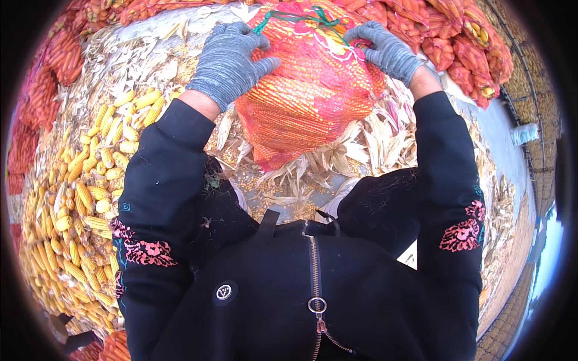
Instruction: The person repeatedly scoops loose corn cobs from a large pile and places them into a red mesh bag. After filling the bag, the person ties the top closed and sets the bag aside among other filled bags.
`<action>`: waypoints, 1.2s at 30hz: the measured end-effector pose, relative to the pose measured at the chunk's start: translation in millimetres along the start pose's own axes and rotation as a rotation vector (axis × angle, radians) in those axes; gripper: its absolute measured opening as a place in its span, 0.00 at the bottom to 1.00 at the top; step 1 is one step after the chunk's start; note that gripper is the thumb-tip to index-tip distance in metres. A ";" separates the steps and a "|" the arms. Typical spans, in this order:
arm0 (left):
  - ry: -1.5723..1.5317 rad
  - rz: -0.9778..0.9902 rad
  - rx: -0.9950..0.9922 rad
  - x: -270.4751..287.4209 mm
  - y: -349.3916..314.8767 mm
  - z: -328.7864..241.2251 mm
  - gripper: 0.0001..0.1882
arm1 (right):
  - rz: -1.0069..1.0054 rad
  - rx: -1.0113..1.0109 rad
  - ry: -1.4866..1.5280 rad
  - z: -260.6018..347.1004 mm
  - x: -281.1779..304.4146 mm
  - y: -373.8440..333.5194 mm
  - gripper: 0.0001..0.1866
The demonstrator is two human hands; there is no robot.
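An orange-red mesh bag [310, 99] full of corn cobs stands in front of me, between my knees. A green drawstring [295, 16] runs along its top edge. My left hand [232, 63], in a grey knit glove, is closed on the bag's upper left edge beside one end of the drawstring. Its thumb lies against the mesh. At the upper right edge, my gloved right hand [388, 51] has its fingers bent and pinched on the mesh near the drawstring's other end. The fingertips of both hands are partly hidden.
A heap of bare yellow cobs [78, 204] spreads on my left. Dry husks [361, 144] and loose kernels litter the ground around the bag. Filled red mesh bags [460, 45] line the far side and left edge. A dark metal railing [530, 102] curves along the right.
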State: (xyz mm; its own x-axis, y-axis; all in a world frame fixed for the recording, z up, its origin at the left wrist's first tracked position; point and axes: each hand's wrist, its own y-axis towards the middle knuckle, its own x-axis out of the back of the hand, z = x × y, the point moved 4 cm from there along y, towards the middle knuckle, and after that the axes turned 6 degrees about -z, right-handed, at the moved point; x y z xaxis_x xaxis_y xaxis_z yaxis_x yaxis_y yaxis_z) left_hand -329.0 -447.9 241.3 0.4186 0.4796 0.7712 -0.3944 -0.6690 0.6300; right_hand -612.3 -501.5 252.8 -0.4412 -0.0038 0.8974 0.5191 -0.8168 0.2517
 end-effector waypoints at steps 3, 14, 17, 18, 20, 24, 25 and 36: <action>-0.071 -0.127 -0.068 4.8 -2.8 -3.8 0.23 | 0.019 0.014 0.082 -2.3 0.0 2.7 0.15; -0.051 0.055 0.158 4.0 8.0 -18.0 0.17 | 0.039 -0.299 0.377 -8.2 -4.0 10.1 0.04; -0.239 0.028 0.225 4.3 3.2 -13.5 0.13 | -0.018 -0.251 0.073 -6.5 -3.1 3.6 0.06; -0.284 -0.031 0.216 5.5 0.8 -12.0 0.11 | -0.112 -0.116 -0.051 -1.5 0.3 1.0 0.06; -0.637 0.047 0.585 -8.9 -10.5 0.1 0.08 | -0.163 -0.065 0.054 -0.6 -0.7 -2.0 0.06; -1.174 -0.007 0.836 -31.0 -19.2 -1.8 0.07 | -0.099 -0.115 0.176 -6.2 -6.4 3.5 0.06; -1.137 0.013 0.805 -31.6 -16.8 -3.1 0.06 | -0.022 -0.272 0.232 -14.2 -9.3 6.2 0.06; -0.368 0.186 0.417 -12.9 1.9 -23.9 0.23 | -0.256 -0.120 0.297 -124.7 -20.2 4.8 0.08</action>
State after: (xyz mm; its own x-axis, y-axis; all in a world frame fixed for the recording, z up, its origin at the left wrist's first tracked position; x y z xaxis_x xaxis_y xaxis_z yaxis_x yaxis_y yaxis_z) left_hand -354.7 -441.8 234.8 0.6591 0.1534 0.7363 -0.1650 -0.9256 0.3406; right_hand -692.1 -577.3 190.6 -0.7462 0.0564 0.6633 0.2836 -0.8746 0.3933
